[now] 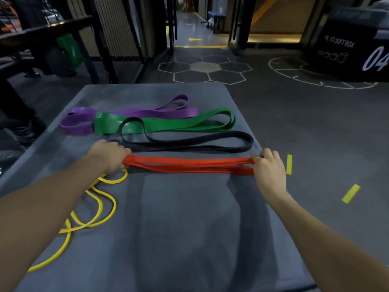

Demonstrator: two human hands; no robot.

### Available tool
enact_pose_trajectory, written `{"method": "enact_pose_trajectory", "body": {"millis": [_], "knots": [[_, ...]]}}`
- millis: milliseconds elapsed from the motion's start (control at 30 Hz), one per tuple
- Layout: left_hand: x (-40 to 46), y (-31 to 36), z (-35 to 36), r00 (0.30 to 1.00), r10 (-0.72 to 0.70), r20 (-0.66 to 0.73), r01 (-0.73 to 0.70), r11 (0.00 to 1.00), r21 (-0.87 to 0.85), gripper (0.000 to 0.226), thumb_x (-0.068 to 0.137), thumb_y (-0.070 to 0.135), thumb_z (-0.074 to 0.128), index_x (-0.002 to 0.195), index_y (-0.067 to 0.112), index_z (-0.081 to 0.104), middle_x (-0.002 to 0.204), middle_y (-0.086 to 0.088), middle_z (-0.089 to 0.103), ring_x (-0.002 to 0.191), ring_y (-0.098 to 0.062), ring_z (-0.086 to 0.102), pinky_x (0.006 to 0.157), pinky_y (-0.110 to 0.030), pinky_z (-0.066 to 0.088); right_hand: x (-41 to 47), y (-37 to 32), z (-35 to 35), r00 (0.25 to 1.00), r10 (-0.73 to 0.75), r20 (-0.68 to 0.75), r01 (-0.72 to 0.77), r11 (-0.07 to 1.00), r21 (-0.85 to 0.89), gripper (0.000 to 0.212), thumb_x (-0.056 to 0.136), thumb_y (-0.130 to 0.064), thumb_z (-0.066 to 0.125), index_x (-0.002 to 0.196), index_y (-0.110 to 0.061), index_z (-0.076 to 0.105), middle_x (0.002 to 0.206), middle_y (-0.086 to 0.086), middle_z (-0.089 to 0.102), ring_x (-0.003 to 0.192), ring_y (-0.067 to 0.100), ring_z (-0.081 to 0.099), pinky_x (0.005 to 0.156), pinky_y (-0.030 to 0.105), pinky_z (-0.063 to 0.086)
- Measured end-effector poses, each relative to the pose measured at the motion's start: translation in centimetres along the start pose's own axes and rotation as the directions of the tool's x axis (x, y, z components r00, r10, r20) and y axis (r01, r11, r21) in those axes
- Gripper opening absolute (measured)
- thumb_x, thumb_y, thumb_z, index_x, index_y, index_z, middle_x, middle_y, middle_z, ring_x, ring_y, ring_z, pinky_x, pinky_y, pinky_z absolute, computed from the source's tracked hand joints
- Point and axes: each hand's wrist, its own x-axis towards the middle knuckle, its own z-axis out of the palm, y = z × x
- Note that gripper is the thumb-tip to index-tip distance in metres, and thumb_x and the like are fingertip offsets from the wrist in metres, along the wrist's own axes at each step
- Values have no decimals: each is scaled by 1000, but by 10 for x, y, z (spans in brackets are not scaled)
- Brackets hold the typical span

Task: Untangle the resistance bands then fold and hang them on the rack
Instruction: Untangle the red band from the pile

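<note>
Grey mat (pixel 189 218): both hands grip red band (pixel 189 165), yellow band (pixel 92 207) beside

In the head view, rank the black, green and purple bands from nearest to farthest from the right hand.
Measured from the right hand, which has a grip on the red band:
1. Black band, just beyond the red one, its right loop close to the hand.
2. Green band, one row farther back.
3. Purple band, farthest back and to the left.
</note>
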Motion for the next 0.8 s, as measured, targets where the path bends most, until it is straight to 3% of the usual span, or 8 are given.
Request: {"method": "enact_pose_trajectory", "body": {"millis": [100,233,400,500,600,733,800], "knots": [[-1,-3,-9,1000,-22,3,22,996,88,40,88,48,50,124,32,44,127,8,56,121,-15,49,95,-32,37,-3,0,-2,996,52,71,-52,999,-9,20,80,11,51,93,8,67,93,22,56,88,38,48,66,43,41],[4,3,-9,991,-75,112,71,997,35,43,88,48,48,128,34,46,131,7,53,125,-15,45,99,-34,35,-5,-5,-2,992,54,115,-51,998,-24,23,81,11,44,91,7,65,101,21,55,96,36,45,65,37,33],[4,-5,-4,999,-2,35,-2,995,95,47,86,49,49,130,35,43,136,14,44,132,-10,34,111,-43,18,-3,-4,5,992,64,112,-63,998,-10,21,81,12,45,84,8,65,93,21,55,92,35,45,62,36,30],[1,-6,-4,1000,3,4,-3,985,170,46,86,48,49,130,35,44,133,12,49,128,-12,40,105,-37,29,-2,-8,3,988,89,129,-89,996,-7,22,82,12,43,86,8,64,95,19,54,95,34,42,61,36,31],[-1,-8,-5,997,-60,53,54,993,104,41,86,46,52,125,34,49,124,6,57,119,-16,51,93,-31,41,-1,-11,-1,983,99,153,-98,995,-14,22,83,10,43,89,7,63,98,18,53,97,33,41,62,36,32],[-1,-5,0,999,-8,-45,19,968,251,40,85,48,51,119,29,56,123,11,55,122,-15,43,98,-32,30,-2,-10,-1,980,103,171,-97,994,-44,21,84,10,43,89,7,63,99,17,53,98,33,42,62,34,31],[1,-6,4,999,-17,-50,28,974,225,37,86,44,49,118,29,56,124,11,56,122,-13,45,100,-33,29,-2,-7,-1,979,116,166,-110,993,-44,21,83,12,43,88,7,63,99,19,53,98,34,42,63,34,30]]}}
